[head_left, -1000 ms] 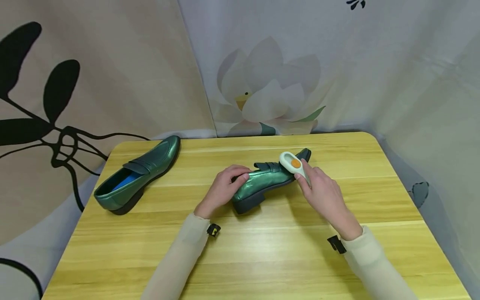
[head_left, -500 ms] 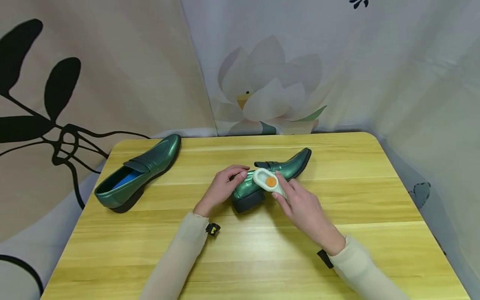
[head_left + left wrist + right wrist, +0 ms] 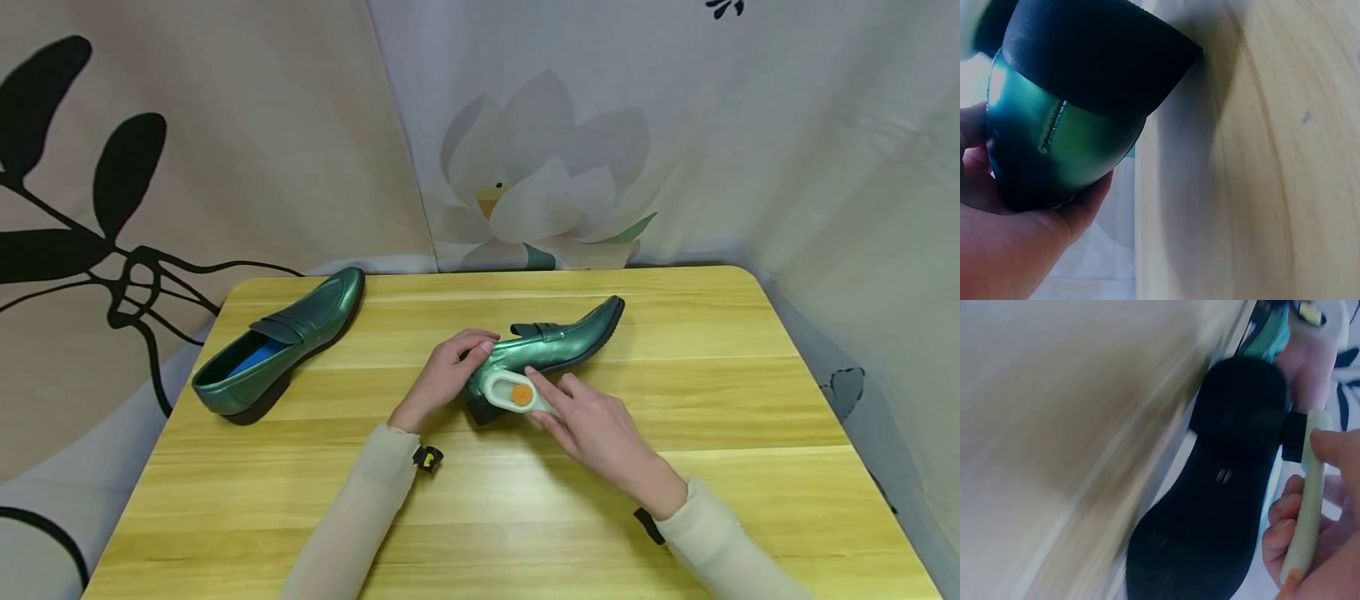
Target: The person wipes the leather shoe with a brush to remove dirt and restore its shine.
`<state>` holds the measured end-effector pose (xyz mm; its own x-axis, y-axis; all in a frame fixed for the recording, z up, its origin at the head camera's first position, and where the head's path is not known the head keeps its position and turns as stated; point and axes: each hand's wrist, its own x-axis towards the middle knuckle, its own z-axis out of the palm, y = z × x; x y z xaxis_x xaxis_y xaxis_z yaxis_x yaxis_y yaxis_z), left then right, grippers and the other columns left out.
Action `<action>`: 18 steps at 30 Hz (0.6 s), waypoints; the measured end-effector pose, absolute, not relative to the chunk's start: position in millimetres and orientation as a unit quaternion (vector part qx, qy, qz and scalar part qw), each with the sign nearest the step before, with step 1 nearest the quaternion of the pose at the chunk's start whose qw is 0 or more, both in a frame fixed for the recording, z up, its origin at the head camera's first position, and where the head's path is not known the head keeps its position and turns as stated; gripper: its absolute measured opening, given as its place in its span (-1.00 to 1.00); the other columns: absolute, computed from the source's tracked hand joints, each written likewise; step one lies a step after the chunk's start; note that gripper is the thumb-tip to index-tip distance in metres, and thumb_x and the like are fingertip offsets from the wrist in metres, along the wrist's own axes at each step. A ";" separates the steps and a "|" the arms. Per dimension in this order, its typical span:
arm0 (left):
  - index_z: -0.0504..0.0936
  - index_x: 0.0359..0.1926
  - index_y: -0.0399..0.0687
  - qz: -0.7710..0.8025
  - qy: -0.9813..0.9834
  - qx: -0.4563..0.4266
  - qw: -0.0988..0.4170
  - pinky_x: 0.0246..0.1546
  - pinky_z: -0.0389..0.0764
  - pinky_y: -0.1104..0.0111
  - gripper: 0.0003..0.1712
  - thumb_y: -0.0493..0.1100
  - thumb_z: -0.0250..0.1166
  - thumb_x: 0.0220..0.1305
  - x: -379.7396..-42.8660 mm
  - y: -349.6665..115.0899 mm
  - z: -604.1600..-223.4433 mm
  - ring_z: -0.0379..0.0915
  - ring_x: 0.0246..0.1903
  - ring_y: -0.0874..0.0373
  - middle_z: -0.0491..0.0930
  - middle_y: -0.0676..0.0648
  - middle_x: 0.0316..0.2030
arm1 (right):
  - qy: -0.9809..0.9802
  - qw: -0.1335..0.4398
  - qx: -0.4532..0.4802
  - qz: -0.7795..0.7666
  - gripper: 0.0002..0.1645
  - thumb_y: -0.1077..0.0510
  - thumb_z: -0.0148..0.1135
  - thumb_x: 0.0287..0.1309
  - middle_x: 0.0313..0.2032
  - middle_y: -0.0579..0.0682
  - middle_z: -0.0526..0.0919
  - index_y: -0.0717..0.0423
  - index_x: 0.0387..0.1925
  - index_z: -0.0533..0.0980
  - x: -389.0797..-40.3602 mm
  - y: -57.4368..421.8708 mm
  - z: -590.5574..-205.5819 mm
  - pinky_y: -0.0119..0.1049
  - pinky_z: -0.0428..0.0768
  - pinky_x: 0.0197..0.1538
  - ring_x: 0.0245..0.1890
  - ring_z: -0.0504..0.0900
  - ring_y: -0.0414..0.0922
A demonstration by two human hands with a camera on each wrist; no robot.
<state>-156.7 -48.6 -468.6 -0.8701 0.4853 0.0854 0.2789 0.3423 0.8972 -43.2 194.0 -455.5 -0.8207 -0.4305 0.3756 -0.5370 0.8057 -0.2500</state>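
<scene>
Metallic-green loafer point(image 3: 573, 340), glossy, with a strap across the vamp, black sole and block heel, held tilted at the middle of the wooden table point(image 3: 480, 525); contact with the tabletop is unclear. The left hand point(image 3: 442, 372) grips its heel end, some fingers hidden. The right hand point(image 3: 600, 429) holds a pale brush point(image 3: 521, 394), black bristles point(image 3: 1294, 437) at the heel. The right wrist view cuts off the toe.
</scene>
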 end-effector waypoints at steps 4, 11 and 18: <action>0.67 0.20 -0.27 0.537 0.809 0.219 0.096 0.38 0.37 0.02 -0.61 -0.11 0.12 0.61 -159.1 -48.0 -473.3 0.45 0.31 -0.08 0.62 -0.16 0.20 | -0.946 0.162 0.219 0.173 -0.22 0.03 0.47 0.24 -0.39 -0.07 0.38 0.00 0.46 0.45 -45.4 211.6 -454.8 -0.39 0.25 -0.59 -0.56 0.23 -0.22; 0.69 0.17 -0.28 0.552 0.799 0.217 0.095 0.37 0.37 0.00 -0.62 -0.11 0.13 0.61 -160.2 -46.3 -474.4 0.46 0.30 -0.11 0.62 -0.19 0.19 | -0.932 0.156 0.271 0.185 -0.25 -0.02 0.42 0.29 -0.40 -0.12 0.37 0.02 0.46 0.44 -39.6 202.3 -460.9 -0.45 0.27 -0.56 -0.55 0.21 -0.27; 0.67 0.17 -0.35 0.555 0.799 0.212 0.094 0.37 0.36 -0.04 -0.62 -0.15 0.14 0.60 -159.2 -45.2 -473.4 0.45 0.30 -0.16 0.61 -0.25 0.20 | -0.929 0.140 0.284 0.189 -0.28 -0.06 0.41 0.30 -0.41 -0.17 0.33 -0.01 0.43 0.48 -37.9 196.3 -461.1 -0.45 0.27 -0.54 -0.56 0.20 -0.30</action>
